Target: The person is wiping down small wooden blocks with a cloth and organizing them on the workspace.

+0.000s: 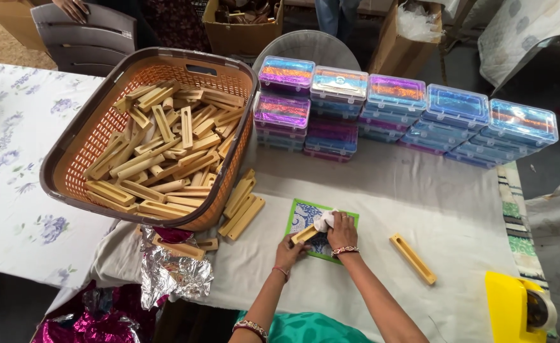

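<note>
The wooden piece (305,234) is a short, pale tan bar with squared ends, lying at a slant across the left edge of a green-bordered mat (350,220) with a blue and white pattern. The mat sits on the grey cloth (420,190) near the front edge of the table, about midway along it. The left hand (288,251) has its fingers closed around the lower end of the wooden piece, gripping it from below. The right hand (342,231) is curled over a small white rag (324,220), pressing it against the upper end of the wooden piece, so the bar runs between the two hands. A second, longer wooden bar (412,258) lies alone on the cloth to the right, well apart from both hands. A brown basket (96,121) of similar bars stands toward the back left.
</note>
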